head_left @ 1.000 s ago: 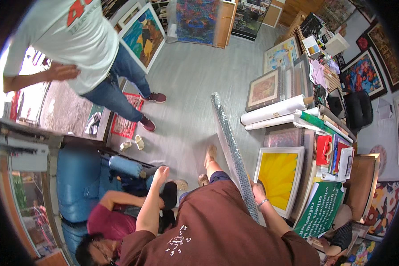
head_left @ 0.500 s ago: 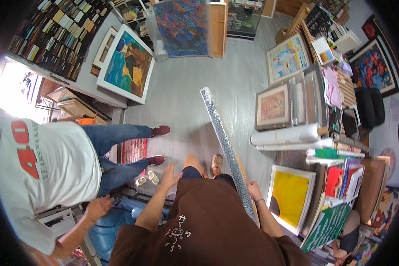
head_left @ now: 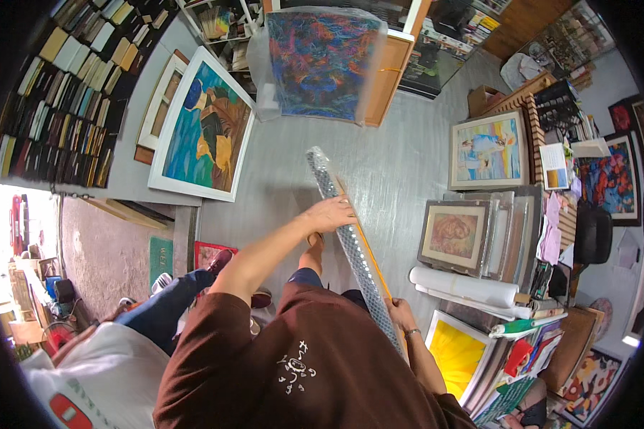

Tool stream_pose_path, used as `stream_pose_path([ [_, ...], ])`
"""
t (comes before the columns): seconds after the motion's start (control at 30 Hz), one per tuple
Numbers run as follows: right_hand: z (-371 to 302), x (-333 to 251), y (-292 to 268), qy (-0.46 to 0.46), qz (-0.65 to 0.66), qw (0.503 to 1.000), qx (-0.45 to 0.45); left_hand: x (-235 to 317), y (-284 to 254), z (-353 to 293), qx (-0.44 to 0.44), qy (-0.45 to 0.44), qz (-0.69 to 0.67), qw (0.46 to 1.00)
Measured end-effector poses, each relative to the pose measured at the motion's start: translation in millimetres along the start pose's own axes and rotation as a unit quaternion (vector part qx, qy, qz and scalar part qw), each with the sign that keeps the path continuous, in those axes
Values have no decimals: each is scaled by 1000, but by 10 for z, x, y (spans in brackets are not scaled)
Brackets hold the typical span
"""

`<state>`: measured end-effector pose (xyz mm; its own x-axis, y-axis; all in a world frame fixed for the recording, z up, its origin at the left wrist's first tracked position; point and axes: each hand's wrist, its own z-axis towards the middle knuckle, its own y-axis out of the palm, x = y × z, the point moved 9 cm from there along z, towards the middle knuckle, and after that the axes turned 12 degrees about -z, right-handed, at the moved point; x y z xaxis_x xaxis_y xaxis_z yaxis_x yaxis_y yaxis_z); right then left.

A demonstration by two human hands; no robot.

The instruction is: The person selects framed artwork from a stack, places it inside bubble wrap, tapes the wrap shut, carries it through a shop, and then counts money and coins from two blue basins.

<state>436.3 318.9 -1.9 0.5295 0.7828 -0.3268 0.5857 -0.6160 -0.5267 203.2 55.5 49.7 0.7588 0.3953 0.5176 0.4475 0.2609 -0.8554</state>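
Observation:
A long, flat bubble-wrapped panel point(head_left: 358, 268), seen nearly edge-on, stands slanting in front of my body, its far end tilted to the left. A thin orange strip runs along its right side. My left hand point(head_left: 332, 213) reaches across its top edge near the far end, with the fingers curled over. Nearer my body, my right hand point(head_left: 401, 314) is closed on the panel's right side, a band around the wrist. The lower part of the panel is hidden from view.
Framed pictures lean at the left point(head_left: 206, 132) and right point(head_left: 454, 234). White rolls point(head_left: 465, 286) and a yellow flower picture point(head_left: 456, 354) are on my right. A wrapped colourful canvas point(head_left: 323, 64) stands ahead. Another person point(head_left: 111, 365) is close at my lower left.
My left hand has come up from beside my leg onto the panel's top edge. The right hand keeps its hold. My view has turned left, and the other person appears lower.

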Motion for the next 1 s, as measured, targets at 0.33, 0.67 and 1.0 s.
stream_pose_path([
  [0.33,896,-2216,-634,-71,-111,987,87,-1597,-1391,-860,-9,-143,-34,989],
  [0.67,1718,-3546,-1264,-174,-168,969,45,-2516,-2108,-1196,2,-260,0,966],
  [1.0,2857,-4411,-1737,-247,-223,943,-4,-3069,-2412,-1269,15,-339,24,940],
])
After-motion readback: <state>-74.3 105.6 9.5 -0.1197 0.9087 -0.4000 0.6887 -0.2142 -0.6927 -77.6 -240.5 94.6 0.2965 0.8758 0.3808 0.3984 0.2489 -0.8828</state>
